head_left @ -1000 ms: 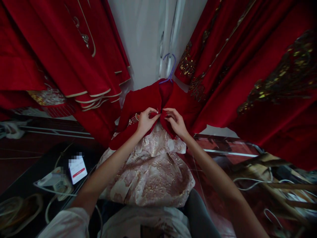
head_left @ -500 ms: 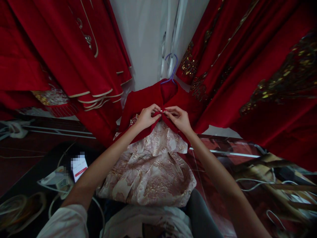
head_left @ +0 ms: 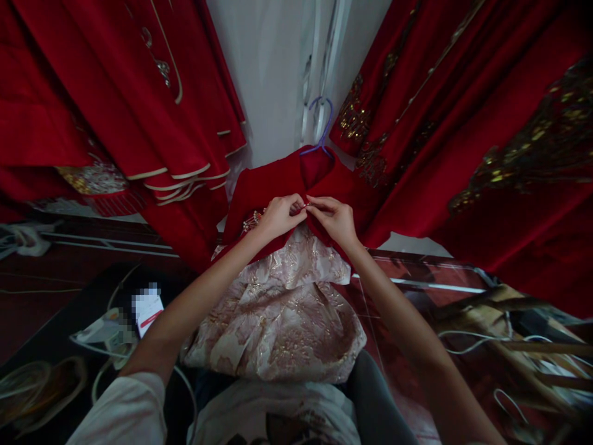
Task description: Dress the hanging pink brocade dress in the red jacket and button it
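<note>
Red jacket [head_left: 273,182] in left hand [head_left: 278,217] and right hand [head_left: 336,220]; card [head_left: 147,307] illegible.

white short sleeve [head_left: 125,414], bare forearms, grey trousers [head_left: 370,395]

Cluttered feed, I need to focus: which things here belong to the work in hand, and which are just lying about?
In hand:
left hand
right hand
red jacket
purple hanger
pale brocade skirt

Lying about:
phone
white cable
hanging red robes
</note>
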Available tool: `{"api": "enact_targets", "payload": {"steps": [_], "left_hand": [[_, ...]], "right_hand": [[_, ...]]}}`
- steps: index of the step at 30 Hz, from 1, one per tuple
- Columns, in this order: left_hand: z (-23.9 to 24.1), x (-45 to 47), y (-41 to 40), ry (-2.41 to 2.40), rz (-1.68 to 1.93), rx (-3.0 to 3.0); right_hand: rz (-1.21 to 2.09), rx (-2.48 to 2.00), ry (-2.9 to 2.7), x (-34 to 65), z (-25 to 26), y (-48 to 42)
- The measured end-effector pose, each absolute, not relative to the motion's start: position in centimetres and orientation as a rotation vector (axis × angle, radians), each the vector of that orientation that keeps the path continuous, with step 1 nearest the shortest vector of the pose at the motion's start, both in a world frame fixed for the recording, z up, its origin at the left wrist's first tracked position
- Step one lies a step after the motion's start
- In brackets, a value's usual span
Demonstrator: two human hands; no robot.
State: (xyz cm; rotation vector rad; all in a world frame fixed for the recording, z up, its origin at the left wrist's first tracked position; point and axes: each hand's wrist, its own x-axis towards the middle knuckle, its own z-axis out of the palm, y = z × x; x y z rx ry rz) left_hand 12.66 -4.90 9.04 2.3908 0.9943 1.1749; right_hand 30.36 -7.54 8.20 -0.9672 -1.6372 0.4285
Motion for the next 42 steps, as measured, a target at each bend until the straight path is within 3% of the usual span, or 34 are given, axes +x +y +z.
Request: {"api": "enact_targets", "payload": {"steps": [13,18,22,26,31,37,42], "left_hand": [[9.5,12.8,-5.2,1.044,1.104,2.641],[7.1,13.9,-5.0,1.053,1.275,2.289],[4.9,13.3,-6.0,0.954,1.297,1.908],[3.9,10.4,-7.8,1.095,1.427,1.922],[2.5,6.5,-7.3,1.512,1.527,2.045],[0.5,7.1,-6.9,1.481,1.380,1.987],[0.8,8.9,-8.3,1.473,1.403,2.016]], "right_hand": [[0.681,-0.881,-1.574,30.6,7.2,-6.6],[0.684,-0.871,-1.671,30.2,6.1,-8.0],[0.527,-1.030,-1.807,31.5,4.4,-10.8],[0.347,-1.377,-1.789,34.4,3.9,-12.7],[0.310,-1.481,-1.740,37.2,7.4,-12.8],[1.021,-1.149,-1.745,36.1,14.6,-13.7],[1.289,-0.906,-1.688,29.7,12.2,-12.1]]}}
